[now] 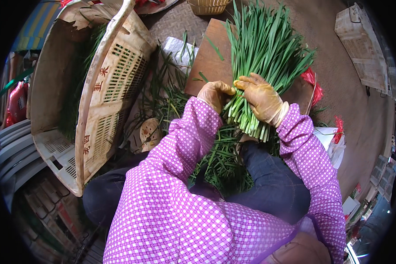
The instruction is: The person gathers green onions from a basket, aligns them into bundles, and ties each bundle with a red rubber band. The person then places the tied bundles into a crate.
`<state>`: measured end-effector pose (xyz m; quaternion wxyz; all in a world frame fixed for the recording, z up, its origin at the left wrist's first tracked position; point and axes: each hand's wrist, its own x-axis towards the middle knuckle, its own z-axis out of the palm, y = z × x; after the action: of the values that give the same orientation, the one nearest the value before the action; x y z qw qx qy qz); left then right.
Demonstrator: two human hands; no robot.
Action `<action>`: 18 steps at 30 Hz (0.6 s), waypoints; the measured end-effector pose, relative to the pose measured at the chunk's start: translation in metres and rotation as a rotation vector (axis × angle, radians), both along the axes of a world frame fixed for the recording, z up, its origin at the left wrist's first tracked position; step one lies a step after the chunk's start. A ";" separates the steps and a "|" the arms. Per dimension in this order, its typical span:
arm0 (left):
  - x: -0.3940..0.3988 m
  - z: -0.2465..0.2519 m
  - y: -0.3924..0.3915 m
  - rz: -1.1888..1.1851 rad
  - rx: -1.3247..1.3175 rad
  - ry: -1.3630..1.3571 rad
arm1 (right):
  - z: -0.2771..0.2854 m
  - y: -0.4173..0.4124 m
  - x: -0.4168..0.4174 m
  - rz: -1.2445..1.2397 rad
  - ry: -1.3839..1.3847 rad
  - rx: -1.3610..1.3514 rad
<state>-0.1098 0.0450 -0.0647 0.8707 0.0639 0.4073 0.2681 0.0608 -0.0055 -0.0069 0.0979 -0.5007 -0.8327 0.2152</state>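
A large bunch of green Chinese chives point(260, 49) lies on a brown wooden board point(208, 56), leaves pointing away from me and pale cut stems towards me. My right hand point(262, 97), in a yellowish rubber glove, lies over the bunch near its stem end, fingers pointing left. My left hand point(216, 95), gloved alike, is curled at the left edge of the stems. Its fingertips are pinched beside a thin reddish strand around the stems; whether they hold the strand or a stem I cannot tell.
A big plastic crate point(118, 79) with greens inside stands tilted at left. Loose chive leaves point(221, 158) cover the floor between my legs. Red plastic ties point(313, 86) hang at the board's right edge. A wicker-like basket point(208, 7) stands beyond, another crate point(361, 46) far right.
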 end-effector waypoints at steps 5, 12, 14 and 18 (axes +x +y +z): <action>0.005 0.055 0.055 -1.691 1.222 0.732 | -0.008 -0.009 0.007 -0.032 0.055 0.094; -0.001 0.020 -0.002 -0.223 0.209 0.026 | -0.011 -0.008 0.004 -0.093 0.146 0.125; 0.007 0.031 -0.022 -0.105 0.292 0.180 | -0.008 -0.009 0.006 -0.147 0.263 0.125; 0.024 0.014 -0.033 -0.069 0.941 0.527 | 0.003 0.000 0.000 -0.229 0.667 0.135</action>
<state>-0.0861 0.0118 -0.0508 0.6248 0.5254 0.4454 0.3677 0.0607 -0.0055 -0.0036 0.4209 -0.4851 -0.7058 0.2989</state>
